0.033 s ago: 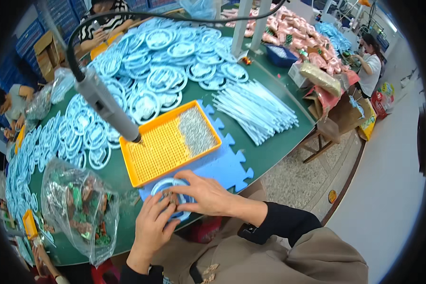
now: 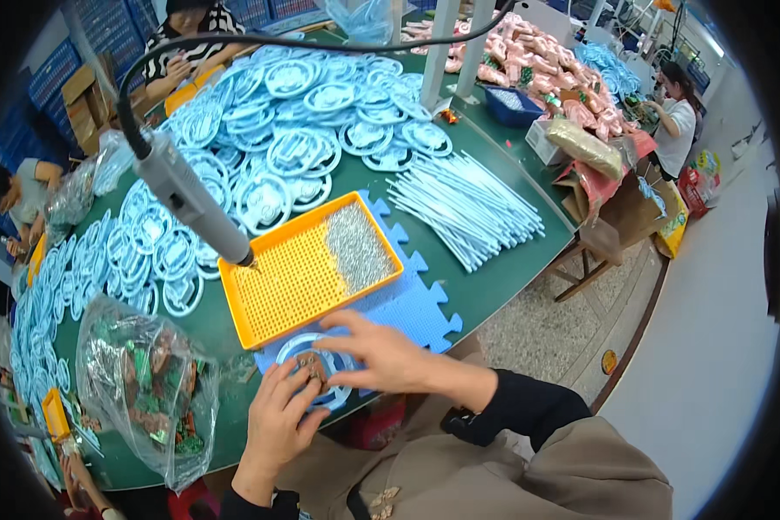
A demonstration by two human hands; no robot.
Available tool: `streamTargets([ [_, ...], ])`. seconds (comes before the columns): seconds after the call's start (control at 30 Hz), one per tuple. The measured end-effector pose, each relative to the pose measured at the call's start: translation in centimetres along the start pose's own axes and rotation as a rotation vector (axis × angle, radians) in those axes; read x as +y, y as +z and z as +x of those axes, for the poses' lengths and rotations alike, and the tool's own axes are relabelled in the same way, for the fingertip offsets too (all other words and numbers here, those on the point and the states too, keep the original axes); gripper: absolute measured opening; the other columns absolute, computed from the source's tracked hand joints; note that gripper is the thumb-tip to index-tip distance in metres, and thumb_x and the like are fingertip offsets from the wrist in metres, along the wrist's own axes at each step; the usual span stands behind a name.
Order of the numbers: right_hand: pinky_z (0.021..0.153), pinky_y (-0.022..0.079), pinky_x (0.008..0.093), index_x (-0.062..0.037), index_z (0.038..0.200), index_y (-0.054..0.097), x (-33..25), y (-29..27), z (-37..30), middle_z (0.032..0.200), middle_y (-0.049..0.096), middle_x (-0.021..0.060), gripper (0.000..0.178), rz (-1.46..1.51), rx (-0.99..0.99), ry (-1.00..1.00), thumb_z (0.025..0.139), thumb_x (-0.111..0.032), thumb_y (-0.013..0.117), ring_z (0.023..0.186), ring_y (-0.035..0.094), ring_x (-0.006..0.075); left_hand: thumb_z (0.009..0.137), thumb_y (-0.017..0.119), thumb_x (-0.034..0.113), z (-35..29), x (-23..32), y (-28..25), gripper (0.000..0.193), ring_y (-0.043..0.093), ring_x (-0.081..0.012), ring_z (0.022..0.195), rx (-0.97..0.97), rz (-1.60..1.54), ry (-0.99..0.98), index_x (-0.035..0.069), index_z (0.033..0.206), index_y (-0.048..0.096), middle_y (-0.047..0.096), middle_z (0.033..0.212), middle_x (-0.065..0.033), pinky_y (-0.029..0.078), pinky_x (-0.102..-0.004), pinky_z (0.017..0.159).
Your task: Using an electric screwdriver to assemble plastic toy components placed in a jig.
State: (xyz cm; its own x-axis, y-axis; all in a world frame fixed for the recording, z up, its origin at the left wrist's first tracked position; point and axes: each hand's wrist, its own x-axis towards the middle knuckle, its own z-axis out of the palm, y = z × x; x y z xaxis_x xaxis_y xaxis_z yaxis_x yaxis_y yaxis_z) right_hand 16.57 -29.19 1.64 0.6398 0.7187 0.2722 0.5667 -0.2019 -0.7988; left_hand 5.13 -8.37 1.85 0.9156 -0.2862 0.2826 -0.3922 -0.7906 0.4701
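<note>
A round light-blue plastic part (image 2: 343, 394) lies at the table's near edge on a blue foam mat (image 2: 399, 305), with a small brown circuit board (image 2: 313, 367) inside its rim. My left hand (image 2: 277, 407) holds the part's left side, its fingertips reaching the board's edge. Above the right side, my right hand (image 2: 381, 354) has thumb and forefinger spread apart, with nothing gripped between them. Just beyond both hands sits a yellow tray (image 2: 277, 282) with a studded floor and many small silver screws (image 2: 360, 250) at its right end. A grey electric screwdriver (image 2: 191, 199) hangs with its tip over the tray.
Light-blue round parts (image 2: 303, 147) are heaped across the green table (image 2: 485, 303). Blue sticks (image 2: 468, 208) lie at right; a clear bag of circuit boards (image 2: 147, 381) at left. Pink parts (image 2: 537, 56) cover the far table. Other people work around.
My right thumb and forefinger have spread away from the brown board, leaving more of it visible. The left hand stays at the part's left side.
</note>
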Motion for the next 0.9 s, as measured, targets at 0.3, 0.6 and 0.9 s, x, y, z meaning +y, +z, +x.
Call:
streamTargets([
  [0.3, 0.102, 0.032, 0.0619, -0.0107, 0.137, 0.049, 10.9, -16.1, 3.6, 0.144, 0.038, 0.0222, 0.08, -0.918, 0.265, 0.551, 0.074, -0.053, 0.074, 0.133, 0.034, 0.043, 0.062, 0.083, 0.018, 1.3, 1.2, 2.1, 0.052, 0.051, -0.0398, 0.121, 0.081, 0.106, -0.079, 0.01, 0.111, 0.066, 0.059, 0.121, -0.0111, 0.039, -0.0574, 0.102],
  [0.6, 0.103, 0.027, 0.0656, -0.0196, 0.145, 0.039, 12.8, -16.1, 1.7, 0.15, 0.031, 0.0212, 0.072, -0.937, 0.126, 0.545, 0.083, -0.042, 0.068, 0.136, 0.031, 0.0427, 0.064, 0.082, 0.019, 1.4, 1.6, 2.5, 0.05, 0.052, -0.0393, 0.119, 0.124, 0.113, -0.096, 0.008, 0.11, 0.068, 0.059, 0.117, -0.0141, 0.038, -0.0579, 0.104],
  [0.9, 0.105, 0.019, 0.0712, -0.0197, 0.155, 0.016, 13.8, -20.5, 3.3, 0.153, 0.021, 0.0266, 0.134, -0.823, 0.056, 0.984, 0.049, -0.079, 0.074, 0.142, 0.019, 0.0475, 0.064, 0.082, 0.013, 1.2, 1.7, 2.7, 0.051, 0.05, -0.0391, 0.123, 0.138, 0.071, -0.112, 0.007, 0.112, 0.067, 0.058, 0.122, -0.012, 0.036, -0.0585, 0.106],
])
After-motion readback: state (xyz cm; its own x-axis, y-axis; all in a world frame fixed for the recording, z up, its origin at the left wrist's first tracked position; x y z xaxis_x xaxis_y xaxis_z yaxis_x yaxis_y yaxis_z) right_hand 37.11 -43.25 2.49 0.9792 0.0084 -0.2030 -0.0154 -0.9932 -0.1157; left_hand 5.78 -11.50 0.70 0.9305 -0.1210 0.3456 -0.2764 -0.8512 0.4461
